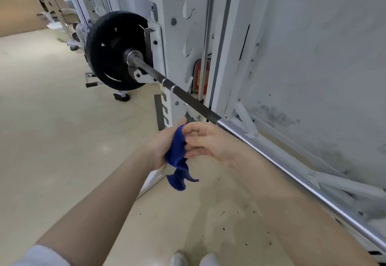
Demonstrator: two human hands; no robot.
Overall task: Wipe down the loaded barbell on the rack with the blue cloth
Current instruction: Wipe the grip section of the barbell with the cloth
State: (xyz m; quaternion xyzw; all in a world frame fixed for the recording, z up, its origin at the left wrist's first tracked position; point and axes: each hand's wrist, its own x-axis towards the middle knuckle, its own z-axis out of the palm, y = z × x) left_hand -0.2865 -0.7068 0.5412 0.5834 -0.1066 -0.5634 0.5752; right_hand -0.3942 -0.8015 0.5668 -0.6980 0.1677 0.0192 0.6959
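A bunched blue cloth (pixel 176 157) is gripped in the left hand (pixel 161 146) and touched by the right hand's (pixel 211 142) relaxed, open fingers, just below the barbell (pixel 188 98) resting on the white rack (pixel 158 36).

Single head-worn wide-angle view, looking forward and down from the person's own eye level. Both forearms enter from the bottom edge, close to the lens. The barbell (pixel 188 98) runs diagonally from lower right to upper left of centre; its black plate (pixel 112 50) sits farther off. Floor (pixel 52 119) fills the left; white rack (pixel 158 42) and wall fill the upper right. Edges curve.
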